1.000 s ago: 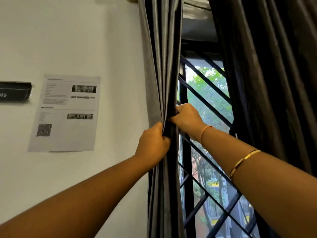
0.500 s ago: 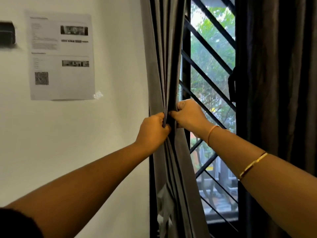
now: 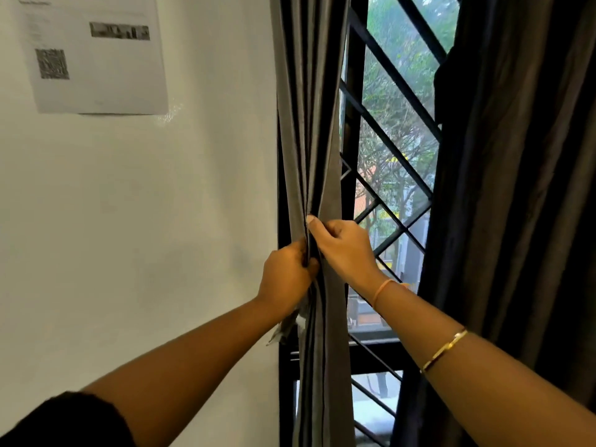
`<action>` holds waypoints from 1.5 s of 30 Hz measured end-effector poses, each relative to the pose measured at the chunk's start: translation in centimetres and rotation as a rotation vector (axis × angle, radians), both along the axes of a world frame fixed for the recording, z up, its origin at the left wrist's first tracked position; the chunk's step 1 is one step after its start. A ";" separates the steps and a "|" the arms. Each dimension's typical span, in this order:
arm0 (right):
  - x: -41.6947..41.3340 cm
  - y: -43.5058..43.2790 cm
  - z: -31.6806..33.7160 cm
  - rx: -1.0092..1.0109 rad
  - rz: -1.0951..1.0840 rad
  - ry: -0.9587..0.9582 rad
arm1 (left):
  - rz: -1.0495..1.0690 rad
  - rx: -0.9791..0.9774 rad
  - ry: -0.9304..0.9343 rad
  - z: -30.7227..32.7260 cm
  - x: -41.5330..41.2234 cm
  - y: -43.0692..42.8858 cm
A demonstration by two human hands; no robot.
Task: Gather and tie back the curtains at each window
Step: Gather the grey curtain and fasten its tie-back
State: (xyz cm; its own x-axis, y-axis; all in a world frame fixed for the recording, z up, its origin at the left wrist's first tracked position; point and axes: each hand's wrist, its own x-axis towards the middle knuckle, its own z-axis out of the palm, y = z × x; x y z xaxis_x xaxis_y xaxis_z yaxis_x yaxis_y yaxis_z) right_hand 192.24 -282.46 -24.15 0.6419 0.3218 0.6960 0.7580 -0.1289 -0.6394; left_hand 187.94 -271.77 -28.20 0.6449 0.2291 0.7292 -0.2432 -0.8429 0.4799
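— How many curtains hang at this window?

— Two. A gathered grey pleated fabric curtain [image 3: 309,124] hangs at the window's left edge, against the white painted wall [image 3: 145,204]. A darker, brownish fabric curtain [image 3: 516,188] hangs at the right edge. One black metal diagonal window grille [image 3: 396,79] shows between them.

— And the hands?

— Both arms reach forward and up to the grey curtain. The left hand [image 3: 285,279] has its back to the camera. Its grip is wrapped round the bunched folds from the wall side. The right hand [image 3: 342,250] sits just beside it and slightly higher. Its grip pinches the curtain's inner edge, thumb pressed on the fold and fingers curled behind. That arm wears one thin orange wrist band [image 3: 382,290] and one gold metal bangle [image 3: 445,350].

— Anything under the hands?

— A pale crumpled scrap [image 3: 287,327] shows just below the left hand. What it is cannot be told.

— What room is there?

— The strip of grille between the curtains stands uncovered, and the right forearm crosses its lower part. One white printed paper sheet [image 3: 96,59] is stuck in the wall's upper left corner, well apart from the hands.
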 end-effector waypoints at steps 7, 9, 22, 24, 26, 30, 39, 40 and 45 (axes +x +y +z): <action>-0.3 0.4 -3.5 -0.079 -0.067 -0.017 | -0.026 -0.081 0.006 -3.3 -1.1 -0.4; 0.0 0.5 -4.6 -0.083 -0.084 -0.003 | -0.074 -0.125 0.017 -4.1 -1.5 -0.3; 0.5 0.3 -6.9 -0.019 -0.031 0.093 | -0.364 -0.419 0.249 -5.7 -3.8 1.9; 0.4 0.2 -7.0 0.001 -0.025 0.112 | -0.300 -0.443 0.212 -5.7 -4.1 2.0; 0.5 0.2 -7.0 0.011 -0.012 0.141 | -0.268 -0.437 0.224 -6.0 -4.2 2.2; 0.5 0.2 -6.7 0.004 -0.006 0.185 | -0.190 -0.260 0.318 -6.7 -4.1 2.4; 0.0 0.0 -7.0 -0.031 -0.037 0.136 | 0.111 -0.327 -0.085 -4.8 -4.2 3.1; -0.1 0.0 -7.1 -0.022 -0.038 0.126 | 0.119 -0.313 -0.110 -4.8 -4.2 2.9; -1.2 0.0 -7.8 -0.016 -0.077 0.022 | -0.110 -0.252 0.076 -5.7 -4.1 2.1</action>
State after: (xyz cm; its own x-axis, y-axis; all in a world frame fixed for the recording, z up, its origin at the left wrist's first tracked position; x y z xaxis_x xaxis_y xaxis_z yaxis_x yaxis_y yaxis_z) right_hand 191.08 -282.46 -31.94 0.6805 0.2814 0.6765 0.7309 -0.1968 -0.6535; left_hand 183.80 -269.68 -33.89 0.7264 0.3231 0.6066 -0.2815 -0.6652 0.6915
